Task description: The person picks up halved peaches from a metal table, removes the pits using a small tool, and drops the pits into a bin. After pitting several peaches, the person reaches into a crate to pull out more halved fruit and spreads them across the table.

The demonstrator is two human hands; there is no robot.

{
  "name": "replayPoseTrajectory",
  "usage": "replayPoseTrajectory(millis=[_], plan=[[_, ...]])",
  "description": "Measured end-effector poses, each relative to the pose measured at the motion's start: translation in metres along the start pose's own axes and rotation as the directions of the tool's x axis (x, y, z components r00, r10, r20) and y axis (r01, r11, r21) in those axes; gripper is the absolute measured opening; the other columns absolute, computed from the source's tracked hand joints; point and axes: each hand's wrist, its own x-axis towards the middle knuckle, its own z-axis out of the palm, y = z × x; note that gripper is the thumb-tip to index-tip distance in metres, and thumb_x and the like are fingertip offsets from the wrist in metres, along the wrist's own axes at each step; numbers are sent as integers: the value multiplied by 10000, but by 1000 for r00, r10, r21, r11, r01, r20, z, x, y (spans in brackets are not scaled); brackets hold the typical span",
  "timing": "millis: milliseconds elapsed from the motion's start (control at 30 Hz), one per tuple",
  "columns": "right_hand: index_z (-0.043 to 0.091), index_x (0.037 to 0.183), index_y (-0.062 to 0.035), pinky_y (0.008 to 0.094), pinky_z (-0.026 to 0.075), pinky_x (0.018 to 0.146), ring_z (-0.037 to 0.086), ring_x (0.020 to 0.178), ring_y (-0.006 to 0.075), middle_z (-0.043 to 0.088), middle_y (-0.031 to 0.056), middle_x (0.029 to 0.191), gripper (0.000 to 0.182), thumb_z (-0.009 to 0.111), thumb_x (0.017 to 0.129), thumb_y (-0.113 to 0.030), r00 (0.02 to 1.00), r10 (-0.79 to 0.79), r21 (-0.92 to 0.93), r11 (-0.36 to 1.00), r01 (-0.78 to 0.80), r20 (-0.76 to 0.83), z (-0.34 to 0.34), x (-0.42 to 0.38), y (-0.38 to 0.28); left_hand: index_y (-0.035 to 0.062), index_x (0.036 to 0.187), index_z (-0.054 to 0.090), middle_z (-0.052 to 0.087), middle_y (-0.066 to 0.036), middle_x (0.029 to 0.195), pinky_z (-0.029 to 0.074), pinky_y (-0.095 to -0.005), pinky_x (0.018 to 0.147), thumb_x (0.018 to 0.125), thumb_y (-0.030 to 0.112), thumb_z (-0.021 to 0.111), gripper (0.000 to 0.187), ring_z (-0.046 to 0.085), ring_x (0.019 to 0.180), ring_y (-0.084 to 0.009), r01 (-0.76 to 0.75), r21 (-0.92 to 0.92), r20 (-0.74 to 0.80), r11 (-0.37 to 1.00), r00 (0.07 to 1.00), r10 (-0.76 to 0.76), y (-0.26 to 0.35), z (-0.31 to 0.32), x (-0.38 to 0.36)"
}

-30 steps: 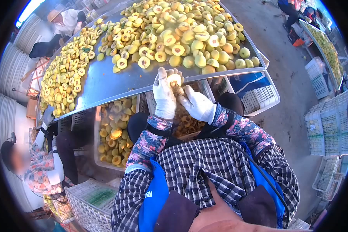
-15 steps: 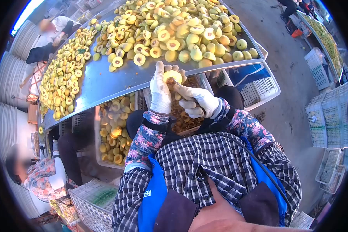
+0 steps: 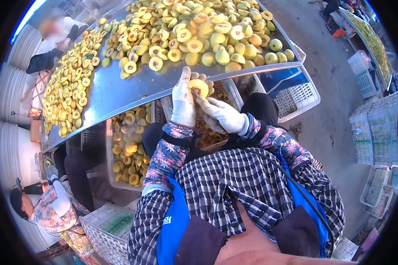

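In my gloved left hand [image 3: 183, 101] is a yellow peach half [image 3: 200, 85], its cut side toward me and its centre brown. My gloved right hand [image 3: 229, 116] is closed, its thumb and fingertips right at the fruit's centre; I cannot tell what small thing the fingers hold there. Both hands are just in front of the metal table's edge [image 3: 132, 104]. Below them stands a crate of brown scraps [image 3: 208, 138], partly hidden by the hands and sleeves.
Many peach halves [image 3: 156, 63] are heaped on the table, with another pile [image 3: 70, 99] at left. A crate of peach halves [image 3: 130, 165] stands below. A white basket [image 3: 303, 100] is at right. One person [image 3: 53, 207] sits at lower left, another [image 3: 53, 37] at upper left.
My right hand has turned at the peach half, its fingers now reaching lower behind it. My left hand still holds the fruit. The person at lower left has shifted.
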Motion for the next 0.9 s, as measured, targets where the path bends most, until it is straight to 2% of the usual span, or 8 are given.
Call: replayPoseTrajectory(millis=[167,233,333,467,533,633,767,900], plan=[[429,1253,-40,262,426,505,584,574,158,587,76,743,434,468,992,-384,993,-116,-178,978,109,-28,-5,2,14,95,864,535,612,-81,873,601,-432,585,905,432,614,349,679,718,-325,30,-147,-14,989,999,-33,-3,-2,0],[419,1244,-4,370,486,597,631,656,303,629,157,805,443,462,991,-365,901,-433,-689,648,326,18,-5,3,12,97,864,532,608,-75,874,601,-435,589,909,433,609,348,679,724,-326,26,-138,-20,990,999,-29,-3,-1,-2],[419,1214,20,464,493,705,628,759,420,640,222,882,431,454,990,-346,849,-526,-785,503,362,54,-10,5,18,100,871,525,597,-66,877,601,-438,594,913,438,601,349,677,729,-326,21,-135,-34,991,999,-26,-3,1,-5],[449,1185,-22,392,492,595,623,650,295,620,152,787,413,457,990,-386,837,-543,-828,438,350,66,-10,3,17,90,892,510,582,-81,884,602,-441,605,916,443,593,364,673,732,-324,23,-171,-76,985,996,-36,-3,4,-11],[483,1106,-80,276,416,445,520,490,147,537,47,655,380,468,982,-439,993,86,-148,984,-96,-76,4,-7,-6,82,899,504,578,-92,886,601,-441,608,919,446,588,374,673,735,-322,-51,-113,-58,992,997,45,-9,-3,-10],[508,922,-136,207,244,315,333,342,72,421,-32,538,361,459,976,-489,955,285,236,926,-296,77,4,-12,-20,61,911,494,570,-115,889,598,-434,616,925,459,572,406,672,748,-316,-132,-4,-5,991,991,132,-12,-5,-12],[518,911,-140,210,233,310,333,340,72,417,-32,534,361,456,978,-489,940,251,438,836,-331,232,0,-7,-11,35,939,513,599,-125,869,600,-407,587,932,460,558,427,673,709,-301,-156,-2,-63,988,986,155,-2,8,-17],[511,979,-102,209,254,332,353,357,73,422,-29,545,359,462,985,-458,990,141,220,965,-141,19,8,-9,1,76,980,517,606,-98,946,602,-421,644,930,464,557,393,671,784,-307,28,-193,-57,981,998,-40,-6,0,-10]])
